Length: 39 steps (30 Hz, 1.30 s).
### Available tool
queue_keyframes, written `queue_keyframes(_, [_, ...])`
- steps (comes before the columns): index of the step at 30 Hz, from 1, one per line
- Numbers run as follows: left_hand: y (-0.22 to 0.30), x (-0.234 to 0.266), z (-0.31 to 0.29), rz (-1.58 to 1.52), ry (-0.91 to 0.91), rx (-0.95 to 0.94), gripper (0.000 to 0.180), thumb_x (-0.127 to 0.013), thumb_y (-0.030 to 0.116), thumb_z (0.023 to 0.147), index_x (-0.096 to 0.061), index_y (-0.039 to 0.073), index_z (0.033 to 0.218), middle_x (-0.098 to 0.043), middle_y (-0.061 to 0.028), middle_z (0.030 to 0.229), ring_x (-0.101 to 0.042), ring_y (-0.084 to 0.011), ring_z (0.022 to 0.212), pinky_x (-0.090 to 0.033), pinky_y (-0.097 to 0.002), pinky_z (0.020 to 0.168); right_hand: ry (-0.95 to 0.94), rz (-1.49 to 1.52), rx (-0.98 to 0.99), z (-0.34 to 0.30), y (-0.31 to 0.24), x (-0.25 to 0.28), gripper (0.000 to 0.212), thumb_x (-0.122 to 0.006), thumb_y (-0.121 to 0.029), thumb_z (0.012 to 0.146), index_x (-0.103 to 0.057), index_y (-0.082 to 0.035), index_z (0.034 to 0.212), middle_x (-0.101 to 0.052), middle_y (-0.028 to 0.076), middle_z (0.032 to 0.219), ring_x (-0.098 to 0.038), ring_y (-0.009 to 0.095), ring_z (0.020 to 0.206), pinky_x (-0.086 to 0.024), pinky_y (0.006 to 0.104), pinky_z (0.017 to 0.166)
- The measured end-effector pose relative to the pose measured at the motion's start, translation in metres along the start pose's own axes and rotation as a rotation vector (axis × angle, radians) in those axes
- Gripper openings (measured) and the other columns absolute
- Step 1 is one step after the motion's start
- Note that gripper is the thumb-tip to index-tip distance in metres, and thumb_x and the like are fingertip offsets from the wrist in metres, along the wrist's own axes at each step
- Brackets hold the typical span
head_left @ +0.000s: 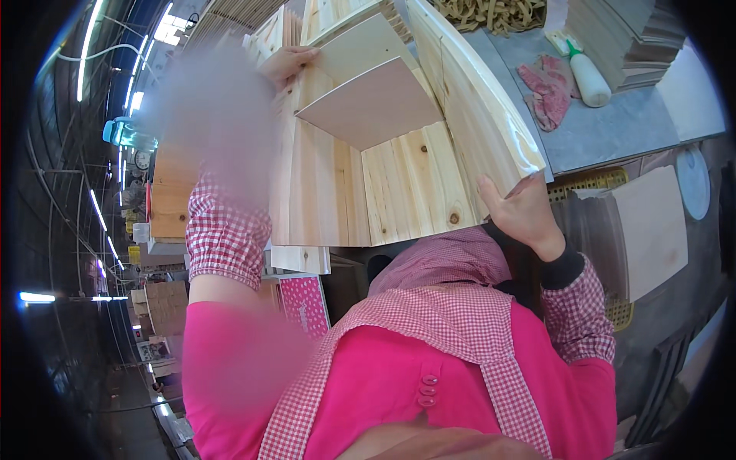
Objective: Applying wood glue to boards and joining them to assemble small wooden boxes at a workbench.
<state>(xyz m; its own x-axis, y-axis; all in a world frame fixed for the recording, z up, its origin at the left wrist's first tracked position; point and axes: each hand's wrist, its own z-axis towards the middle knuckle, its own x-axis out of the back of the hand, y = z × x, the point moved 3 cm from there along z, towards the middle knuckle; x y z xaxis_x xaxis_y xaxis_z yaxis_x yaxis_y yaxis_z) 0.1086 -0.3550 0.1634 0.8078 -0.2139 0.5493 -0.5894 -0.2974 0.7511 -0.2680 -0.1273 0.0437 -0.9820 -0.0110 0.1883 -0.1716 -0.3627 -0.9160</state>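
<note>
An open pale pine wooden box point(418, 184) is held in front of my body, tilted, with knots showing in its boards. Inside it stands a thin light-brown board point(376, 103), and a second thin board point(368, 50) lies beyond it. My left hand point(285, 66) grips the box's far left edge, fingers over the wall. Wrapped round the near right corner is my right hand point(527, 217), its thumb against the outer side panel point(479, 100). That panel has a glossy edge. Blurred patches cover part of my left forearm and upper arm.
On the grey table point(613, 142) at the right lie a white squeeze bottle point(590, 79) with a green tip and a pink cloth point(546, 92). Behind are stacked boards point(632, 38) and a box of curled strips point(498, 11). More thin boards point(652, 230) stand by a yellow basket point(586, 182).
</note>
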Motion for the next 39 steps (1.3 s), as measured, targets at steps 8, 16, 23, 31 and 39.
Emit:
queue_keyframes(8, [0.0, -0.005, -0.003, 0.002, 0.041, 0.011, 0.032, -0.062, 0.022, 0.093, -0.063, -0.003, 0.112, -0.067, -0.006, 0.096, -0.066, -0.0125, 0.078, -0.057, -0.0238, 0.07, 0.004, 0.125, 0.069, -0.004, -0.031, 0.004, 0.03, -0.063, -0.003, 0.078, -0.058, 0.01, 0.105, -0.064, 0.018, 0.073, -0.063, 0.018, 0.061, -0.048, 0.0301, 0.057])
queue_keyframes(16, [-0.01, 0.005, 0.008, 0.042, 0.048, 0.001, 0.032, -0.061, 0.022, 0.093, -0.063, -0.003, 0.112, -0.067, -0.0059, 0.097, -0.066, -0.0122, 0.08, -0.057, -0.0232, 0.069, -0.225, -0.021, -0.066, 0.003, -0.044, -0.005, 0.068, -0.057, 0.001, 0.077, -0.034, 0.0, 0.141, -0.064, 0.023, 0.098, -0.067, 0.032, 0.088, -0.052, 0.0322, 0.075])
queue_keyframes(23, [-0.017, 0.003, 0.015, 0.045, 0.044, -0.037, 0.029, -0.059, 0.021, 0.094, -0.064, -0.002, 0.111, -0.067, -0.0049, 0.095, -0.065, -0.0097, 0.074, -0.055, -0.0219, 0.063, -0.278, -0.042, 0.014, 0.0, -0.043, -0.011, 0.077, -0.055, 0.001, 0.076, -0.024, -0.002, 0.146, -0.062, 0.025, 0.107, -0.067, 0.036, 0.092, -0.052, 0.0326, 0.078])
queue_keyframes(31, [-0.012, 0.0, 0.009, 0.105, 0.082, -0.069, 0.029, -0.057, 0.022, 0.095, -0.065, 0.001, 0.112, -0.065, -0.0024, 0.081, -0.056, -0.0073, 0.052, -0.046, -0.0226, 0.043, -0.304, -0.143, 0.08, 0.001, -0.043, -0.015, 0.074, -0.055, 0.002, 0.075, -0.027, 0.004, 0.143, -0.063, 0.025, 0.104, -0.068, 0.035, 0.09, -0.053, 0.0326, 0.076])
queue_keyframes(39, [-0.007, -0.01, 0.003, 0.164, 0.197, -0.059, 0.029, -0.059, 0.024, 0.094, -0.066, 0.006, 0.115, -0.056, 0.0013, 0.063, -0.034, -0.0065, 0.034, -0.027, -0.0258, 0.031, -0.27, -0.105, 0.028, 0.001, -0.043, -0.021, 0.058, -0.058, 0.0, 0.077, -0.041, 0.007, 0.132, -0.064, 0.02, 0.083, -0.069, 0.025, 0.075, -0.052, 0.0304, 0.066])
